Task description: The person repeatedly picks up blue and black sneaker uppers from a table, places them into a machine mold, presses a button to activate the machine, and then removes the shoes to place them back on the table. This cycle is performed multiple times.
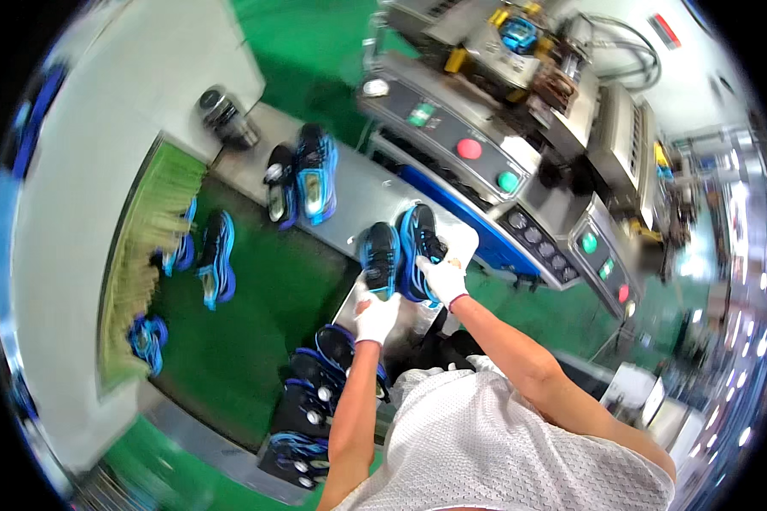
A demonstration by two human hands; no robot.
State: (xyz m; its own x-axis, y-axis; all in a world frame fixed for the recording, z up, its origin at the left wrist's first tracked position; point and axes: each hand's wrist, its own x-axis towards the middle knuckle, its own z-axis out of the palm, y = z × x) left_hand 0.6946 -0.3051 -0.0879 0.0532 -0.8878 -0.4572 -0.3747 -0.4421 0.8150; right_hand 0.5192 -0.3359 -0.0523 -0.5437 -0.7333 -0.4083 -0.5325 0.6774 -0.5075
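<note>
Two black and blue sports shoes stand side by side on a steel table [362, 192]. My left hand [375, 315], in a white glove, grips the heel of the left shoe [381, 254]. My right hand [442, 278], also gloved in white, holds the heel of the right shoe [418, 237]. Both forearms reach in from the lower edge.
Another pair of shoes [303, 180] stands further along the steel table. More shoes [216, 257] lie on a green conveyor belt [256, 315] to the left. Several shoes [315, 400] are stacked below my left arm. A machine with red and green buttons [486, 157] stands behind, and a metal can [222, 111].
</note>
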